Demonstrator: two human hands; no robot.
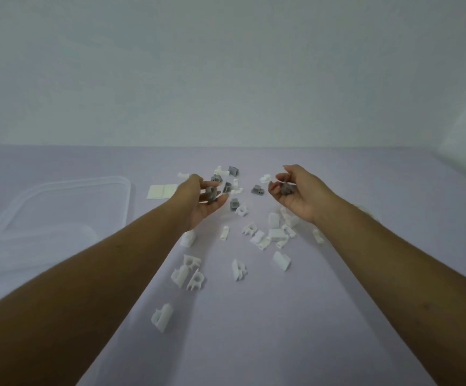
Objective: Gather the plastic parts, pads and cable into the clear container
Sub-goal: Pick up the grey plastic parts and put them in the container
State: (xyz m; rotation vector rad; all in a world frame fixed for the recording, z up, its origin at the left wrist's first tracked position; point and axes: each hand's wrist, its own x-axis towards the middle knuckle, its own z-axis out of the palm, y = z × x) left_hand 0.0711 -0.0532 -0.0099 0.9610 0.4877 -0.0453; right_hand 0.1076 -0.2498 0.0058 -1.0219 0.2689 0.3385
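Several small white plastic clips (pixel 277 235) and grey plastic clips (pixel 257 190) lie scattered over the pale lilac table. My left hand (pixel 202 203) is raised palm up and curls around grey clips (pixel 211 194). Opposite it, my right hand (pixel 298 195) is also lifted and grips a grey clip (pixel 285 189) in its fingers. A sheet of white adhesive pads (pixel 161 191) lies flat just left of my left hand. The clear container (pixel 45 238) sits at the far left, under my left forearm. No cable is plainly visible.
A clear lid (pixel 81 201) lies at the left behind the container. More white clips (pixel 188 271) lie between my forearms, and one white clip (pixel 162 316) lies nearer to me. A plain wall rises behind the table's far edge.
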